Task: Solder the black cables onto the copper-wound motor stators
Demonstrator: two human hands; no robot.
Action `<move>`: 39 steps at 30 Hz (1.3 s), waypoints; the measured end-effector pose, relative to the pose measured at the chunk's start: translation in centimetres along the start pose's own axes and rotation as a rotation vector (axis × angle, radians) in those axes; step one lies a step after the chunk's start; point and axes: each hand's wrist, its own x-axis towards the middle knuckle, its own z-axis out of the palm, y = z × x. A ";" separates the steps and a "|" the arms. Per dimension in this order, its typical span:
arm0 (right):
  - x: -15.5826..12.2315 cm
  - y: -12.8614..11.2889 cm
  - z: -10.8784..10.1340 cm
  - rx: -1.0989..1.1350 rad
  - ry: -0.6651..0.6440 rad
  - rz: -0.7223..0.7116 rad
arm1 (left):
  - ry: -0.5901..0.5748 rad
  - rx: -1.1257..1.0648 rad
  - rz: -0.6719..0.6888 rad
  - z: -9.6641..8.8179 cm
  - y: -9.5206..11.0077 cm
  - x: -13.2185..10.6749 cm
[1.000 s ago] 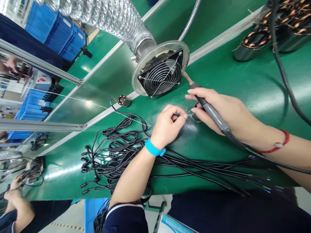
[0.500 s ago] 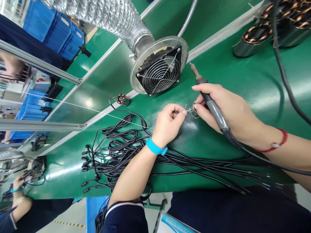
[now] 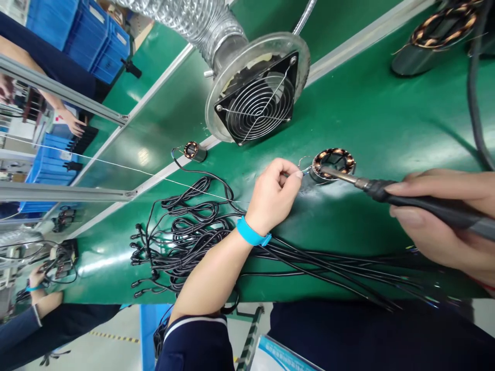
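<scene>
My left hand [image 3: 275, 193], with a blue wristband, pinches a thin wire end beside a small copper-wound stator [image 3: 333, 162] lying on the green bench. My right hand [image 3: 441, 226] grips a soldering iron [image 3: 386, 190] by its dark handle. The iron lies almost level and its metal tip reaches the stator's near rim, close to my left fingertips. A thin solder wire [image 3: 116, 166] runs in from the left towards my left hand. Under my left forearm lies a bundle of black cables [image 3: 185, 232].
A fume-extraction fan [image 3: 258, 103] on a flexible silver duct stands just behind the stator. Another small stator [image 3: 193, 151] sits to the left, larger ones [image 3: 433, 41] at the far right. Blue crates stand at the back left. Other people's hands [image 3: 34, 281] work at the lower left.
My right hand has drawn back to the right and turned the iron from pointing away to lying level, tip at the stator. The stator, hidden before, now shows. My left hand stays pinched.
</scene>
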 end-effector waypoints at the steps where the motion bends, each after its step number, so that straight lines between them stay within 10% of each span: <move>1: -0.1 0.0 0.1 -0.014 -0.009 -0.012 | 0.001 0.001 0.003 0.0 0.0 0.0; 11: -3.5 -1.3 0.0 -0.157 0.032 0.201 | 0.003 0.018 0.022 0.0 -0.1 0.1; 20: 0.4 -0.9 0.8 -0.025 0.017 -0.065 | 0.009 0.020 0.030 0.1 -0.1 0.1; 39: 4.6 -3.9 0.9 -0.149 -0.046 -0.021 | 0.014 0.008 0.041 0.0 0.1 0.3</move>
